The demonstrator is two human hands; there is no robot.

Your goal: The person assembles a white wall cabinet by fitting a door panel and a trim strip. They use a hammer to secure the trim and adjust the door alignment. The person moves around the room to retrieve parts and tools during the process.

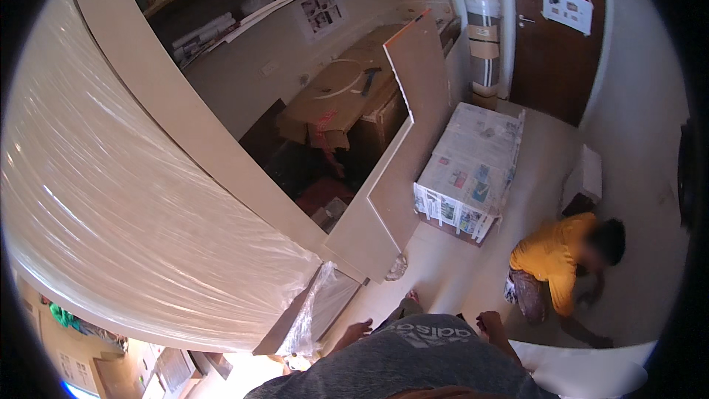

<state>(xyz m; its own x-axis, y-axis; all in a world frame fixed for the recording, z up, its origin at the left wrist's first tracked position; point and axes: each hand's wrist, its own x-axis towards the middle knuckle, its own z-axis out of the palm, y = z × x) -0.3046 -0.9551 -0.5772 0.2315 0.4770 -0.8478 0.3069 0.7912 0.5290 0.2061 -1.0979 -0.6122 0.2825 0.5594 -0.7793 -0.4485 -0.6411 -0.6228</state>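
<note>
**Left hand loose beside a big film-wrapped panel**

Largest by far is the plastic-wrapped panel, filling the person's whole left side. From the left hand it lies to the left, its nearest corner just beyond the fingers, apart from them as far as I can make out. Its long upper edge slants from that corner away to the far left. The left hand is clearly the nearer; the right hand hangs across the body, on the far side of the grey shirt. The left has its fingers slack and nothing visible in them; the right looks curled, but I cannot tell whether it holds anything.

The panel is pale under clear film, pulled into long, shiny streaks and gathered in a loose, crumpled bunch at the near corner.

Ahead, a stepped brown board stands on edge, with a cardboard-covered bench behind it. To the board's right sits a newspaper-covered box. Farther right, a co-worker in a yellow top crouches, one arm stretched down low. Smallest of these, a hammer lies on the bench's cardboard.
</note>
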